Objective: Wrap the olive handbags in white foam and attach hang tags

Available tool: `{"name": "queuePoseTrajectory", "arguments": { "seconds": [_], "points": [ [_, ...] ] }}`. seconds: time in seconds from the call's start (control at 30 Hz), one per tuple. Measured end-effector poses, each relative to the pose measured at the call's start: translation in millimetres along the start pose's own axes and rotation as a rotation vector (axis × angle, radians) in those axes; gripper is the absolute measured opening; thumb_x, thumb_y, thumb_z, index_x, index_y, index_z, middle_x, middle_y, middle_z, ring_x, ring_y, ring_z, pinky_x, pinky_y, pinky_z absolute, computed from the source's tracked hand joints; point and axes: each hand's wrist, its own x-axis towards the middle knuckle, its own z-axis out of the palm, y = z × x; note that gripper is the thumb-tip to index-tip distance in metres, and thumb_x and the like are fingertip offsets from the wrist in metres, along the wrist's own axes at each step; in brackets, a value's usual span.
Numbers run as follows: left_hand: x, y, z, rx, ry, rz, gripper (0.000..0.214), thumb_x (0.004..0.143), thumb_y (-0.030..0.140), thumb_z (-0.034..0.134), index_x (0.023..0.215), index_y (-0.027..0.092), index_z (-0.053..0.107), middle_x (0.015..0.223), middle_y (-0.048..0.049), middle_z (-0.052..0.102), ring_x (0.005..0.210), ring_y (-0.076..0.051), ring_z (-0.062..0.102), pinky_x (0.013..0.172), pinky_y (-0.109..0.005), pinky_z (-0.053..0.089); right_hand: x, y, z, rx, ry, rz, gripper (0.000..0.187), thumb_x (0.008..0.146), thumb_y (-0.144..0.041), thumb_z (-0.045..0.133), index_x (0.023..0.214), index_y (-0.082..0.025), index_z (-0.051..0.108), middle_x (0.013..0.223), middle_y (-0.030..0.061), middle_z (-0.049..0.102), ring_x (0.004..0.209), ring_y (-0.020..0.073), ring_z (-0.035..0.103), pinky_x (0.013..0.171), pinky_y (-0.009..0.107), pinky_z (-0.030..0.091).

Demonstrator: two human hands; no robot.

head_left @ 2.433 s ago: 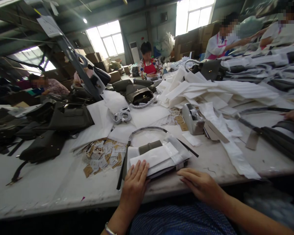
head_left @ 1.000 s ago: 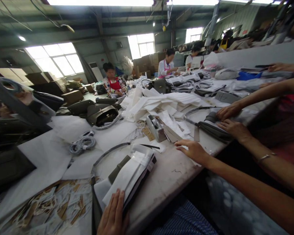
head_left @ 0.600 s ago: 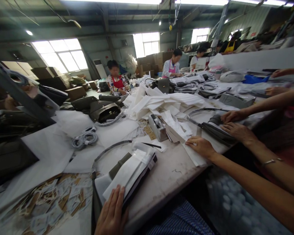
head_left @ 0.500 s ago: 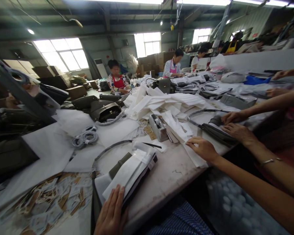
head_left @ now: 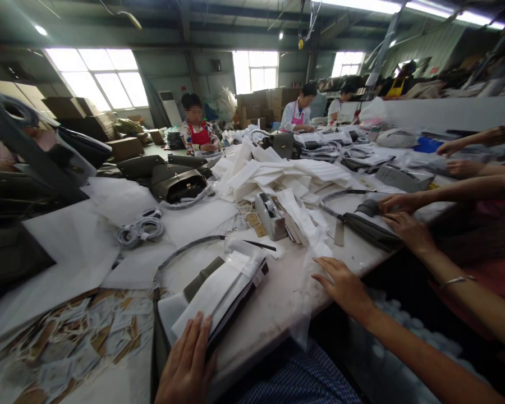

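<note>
A dark green handbag (head_left: 203,279), its flap partly covered by a white foam sheet (head_left: 219,289), lies at the table's near edge. My left hand (head_left: 187,359) rests flat on the sheet's lower end, fingers stretched out. The bag's wrapped strap (head_left: 185,251) arches behind it. To the right, my right hand (head_left: 345,289) is open, thumb and fingers apart, beside a thin translucent white sheet (head_left: 305,308) that droops over the table edge. Whether the fingertips touch this sheet is hard to tell. A grey tape dispenser (head_left: 271,217) stands beyond the bag.
A heap of white foam sheets (head_left: 278,174) fills the table's middle. Tags with strings (head_left: 84,336) lie at left, below coiled grey cords (head_left: 141,229). At right, a co-worker's hands (head_left: 408,219) handle another dark bag (head_left: 372,227). More people work across the table.
My right hand has come down and nearer, its pinch loosened into spread fingers. The white sheet beside it now hangs over the table edge. My left hand stays on the bag.
</note>
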Motion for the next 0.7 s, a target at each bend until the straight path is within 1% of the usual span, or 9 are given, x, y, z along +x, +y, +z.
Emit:
{"name": "queuePoseTrajectory", "arguments": {
  "seconds": [0.1, 0.17, 0.2, 0.27, 0.37, 0.47, 0.6, 0.67, 0.7],
  "points": [
    [-1, 0, 0.0, -0.017, 0.02, -0.01, 0.063, 0.098, 0.028, 0.052, 0.156, 0.026, 0.026, 0.148, -0.0057, 0.052, 0.127, -0.024, 0.058, 0.114, -0.038, 0.041, 2, 9, 19, -0.206, -0.008, -0.104, 0.044, 0.094, -0.035, 0.053, 0.131, -0.013, 0.062, 0.132, 0.0183, 0.063, 0.127, 0.0384, 0.053, 0.107, 0.06, 0.039],
    [-2, 1, -0.8, -0.031, 0.042, -0.042, 0.064, 0.098, 0.027, 0.053, 0.156, 0.027, 0.027, 0.147, -0.0051, 0.052, 0.126, -0.024, 0.058, 0.113, -0.037, 0.042, 0, 6, 29, -0.227, -0.037, -0.165, 0.038, 0.096, -0.029, 0.05, 0.129, -0.015, 0.064, 0.131, 0.0158, 0.065, 0.129, 0.036, 0.054, 0.112, 0.063, 0.031],
    [-3, 1, -1.4, -0.039, 0.055, -0.073, 0.064, 0.097, 0.027, 0.055, 0.155, 0.027, 0.028, 0.147, -0.0048, 0.053, 0.126, -0.023, 0.059, 0.113, -0.037, 0.042, -2, 2, 33, -0.2, -0.058, -0.197, 0.037, 0.097, -0.026, 0.048, 0.128, -0.017, 0.065, 0.13, 0.0145, 0.066, 0.128, 0.0336, 0.055, 0.114, 0.063, 0.029],
    [-3, 3, -2.8, -0.052, 0.092, -0.149, 0.066, 0.095, 0.026, 0.058, 0.155, 0.028, 0.029, 0.146, -0.0048, 0.054, 0.124, -0.023, 0.06, 0.112, -0.037, 0.044, -7, -11, 38, -0.104, -0.122, -0.258, 0.037, 0.098, -0.023, 0.046, 0.131, -0.019, 0.063, 0.133, 0.0128, 0.064, 0.127, 0.0293, 0.057, 0.115, 0.058, 0.033],
    [-1, 4, -4.2, -0.071, 0.166, -0.26, 0.069, 0.093, 0.026, 0.063, 0.154, 0.027, 0.031, 0.144, -0.0058, 0.056, 0.122, -0.023, 0.061, 0.109, -0.038, 0.046, -16, -38, 39, 0.067, -0.272, -0.346, 0.042, 0.099, -0.023, 0.046, 0.14, -0.019, 0.056, 0.145, 0.0121, 0.054, 0.137, 0.0268, 0.048, 0.114, 0.05, 0.039],
    [0, 4, -4.8, -0.09, 0.227, -0.341, 0.069, 0.092, 0.027, 0.065, 0.153, 0.027, 0.033, 0.142, -0.0061, 0.057, 0.121, -0.024, 0.061, 0.105, -0.04, 0.049, -18, -70, 36, 0.228, -0.497, -0.499, 0.049, 0.1, -0.03, 0.049, 0.147, -0.021, 0.047, 0.152, 0.0103, 0.045, 0.143, 0.0263, 0.038, 0.118, 0.047, 0.034],
    [-3, 0, -5.2, -0.099, 0.239, -0.383, 0.068, 0.092, 0.027, 0.065, 0.152, 0.027, 0.033, 0.142, -0.0074, 0.058, 0.121, -0.025, 0.061, 0.101, -0.041, 0.052, 10, -110, 41, 0.449, -0.76, -0.728, 0.058, 0.097, -0.038, 0.055, 0.152, -0.028, 0.038, 0.155, 0.0069, 0.042, 0.146, 0.025, 0.033, 0.122, 0.047, 0.019],
    [-7, -2, -5.1, -0.091, 0.233, -0.361, 0.069, 0.092, 0.027, 0.065, 0.153, 0.026, 0.033, 0.14, -0.0082, 0.059, 0.121, -0.025, 0.062, 0.099, -0.04, 0.054, 37, -126, 51, 0.561, -0.807, -0.778, 0.057, 0.094, -0.036, 0.059, 0.149, -0.03, 0.043, 0.153, 0.0054, 0.045, 0.145, 0.0248, 0.034, 0.123, 0.048, 0.014],
    [-9, -2, -5.0, -0.087, 0.229, -0.348, 0.069, 0.092, 0.026, 0.065, 0.153, 0.027, 0.033, 0.14, -0.0083, 0.059, 0.121, -0.025, 0.062, 0.099, -0.04, 0.054, 52, -133, 59, 0.63, -0.816, -0.763, 0.054, 0.092, -0.033, 0.062, 0.145, -0.029, 0.05, 0.15, 0.005, 0.05, 0.143, 0.0253, 0.038, 0.122, 0.048, 0.014]
  ]
}}
